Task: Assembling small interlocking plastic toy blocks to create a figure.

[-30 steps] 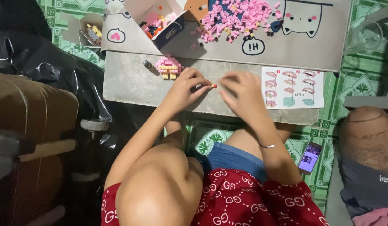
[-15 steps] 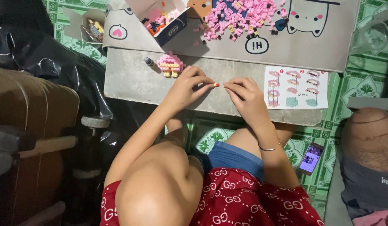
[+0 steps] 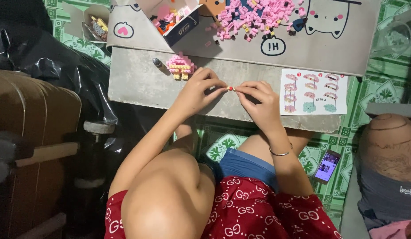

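Over the grey low table [image 3: 139, 84], my left hand [image 3: 197, 90] and my right hand [image 3: 257, 101] meet fingertip to fingertip and pinch a tiny red and white building brick piece [image 3: 230, 88] between them. A small pink and yellow brick figure [image 3: 180, 66] stands on the table just left of my left hand. A heap of loose pink bricks [image 3: 254, 17] lies on the cartoon-printed sheet [image 3: 347, 40] at the far side. The instruction sheet [image 3: 313, 92] lies right of my right hand.
An open box with mixed coloured bricks [image 3: 172, 20] sits at the table's far left, with a small dark tool [image 3: 157, 62] near it. A phone [image 3: 327, 166] lies on the green patterned floor at right. A brown chair [image 3: 32, 132] and black bag [image 3: 55, 57] stand left.
My hands have drawn together; the right hand moved left from near the instruction sheet until its fingertips met the left hand's at the small piece.
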